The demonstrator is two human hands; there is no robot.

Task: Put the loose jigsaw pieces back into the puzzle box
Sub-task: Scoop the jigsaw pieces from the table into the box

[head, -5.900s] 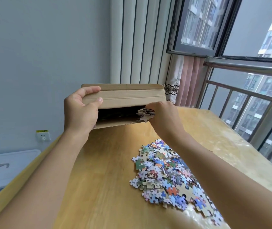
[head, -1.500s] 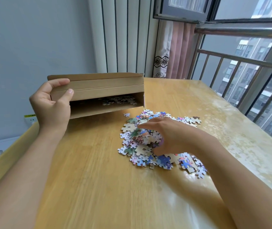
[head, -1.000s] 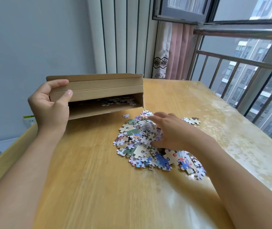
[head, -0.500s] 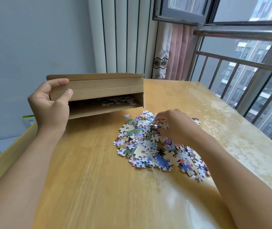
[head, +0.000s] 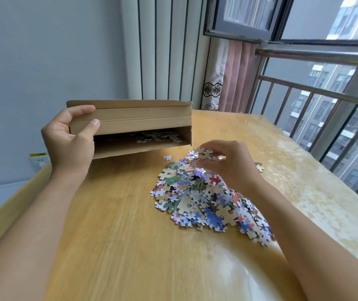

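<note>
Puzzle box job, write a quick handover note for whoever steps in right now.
Left hand: grips the left end of the puzzle box, tilted with its open side toward the pile.
Right hand: fingers pinch a small clump of pieces at the far edge of the pile.
Done: some pieces already lie inside the box.
Left: most of the pile is on the table, plus a stray piece near the box and another beyond the right hand.
</note>
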